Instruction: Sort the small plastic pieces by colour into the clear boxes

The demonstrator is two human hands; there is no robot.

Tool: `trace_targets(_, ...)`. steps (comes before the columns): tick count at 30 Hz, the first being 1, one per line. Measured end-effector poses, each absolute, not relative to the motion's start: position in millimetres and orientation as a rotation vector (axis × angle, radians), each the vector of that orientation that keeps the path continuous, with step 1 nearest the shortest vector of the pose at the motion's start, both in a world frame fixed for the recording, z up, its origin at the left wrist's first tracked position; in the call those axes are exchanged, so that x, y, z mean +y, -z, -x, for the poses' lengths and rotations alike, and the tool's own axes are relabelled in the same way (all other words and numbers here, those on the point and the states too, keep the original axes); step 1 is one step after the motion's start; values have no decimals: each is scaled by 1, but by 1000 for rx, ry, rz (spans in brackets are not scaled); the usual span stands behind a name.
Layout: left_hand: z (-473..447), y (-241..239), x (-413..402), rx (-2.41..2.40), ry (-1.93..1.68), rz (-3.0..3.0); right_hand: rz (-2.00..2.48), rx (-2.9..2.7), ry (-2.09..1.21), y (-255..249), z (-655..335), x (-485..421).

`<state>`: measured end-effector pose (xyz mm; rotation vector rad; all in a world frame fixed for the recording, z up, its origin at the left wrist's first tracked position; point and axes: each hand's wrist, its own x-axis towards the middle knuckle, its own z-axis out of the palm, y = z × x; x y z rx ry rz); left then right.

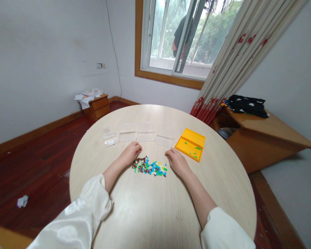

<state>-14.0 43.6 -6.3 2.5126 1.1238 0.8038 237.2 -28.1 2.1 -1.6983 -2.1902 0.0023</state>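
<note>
A loose heap of small building bricks in brown, green, blue and yellow lies on the round wooden table. At the heap's upper left is my left hand, its fingers curled together above the tabletop. My right hand is at the upper right of the heap, thumb and fingertips pinched. Whatever either hand may hold is too small or hidden to make out. To the right of my right hand, an open yellow case contains several green bricks.
Clear plastic boxes stand in a row beyond the heap; the leftmost box has something pale in it. A small drawer cabinet with papers is at the back left. Dark cloth lies on a tilted wooden desk at right.
</note>
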Motion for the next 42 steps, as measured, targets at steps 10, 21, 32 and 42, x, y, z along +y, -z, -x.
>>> trace_targets(10, 15, 5, 43, 1243, -729, -2528, 1607, -2202, -12, 0, -238, -29)
trace_targets(21, 15, -2, 42, 1272, -688, -2514, 1656, -2192, -32, -3, -235, -30)
trace_targets(32, 21, -8, 41, 1276, -981, -2364, 1531, -2145, -84, 2, -242, -28)
trace_targets(42, 74, -27, 58, 1712, -1264, -2149, 1469, -2092, -76, 3, -246, -27)
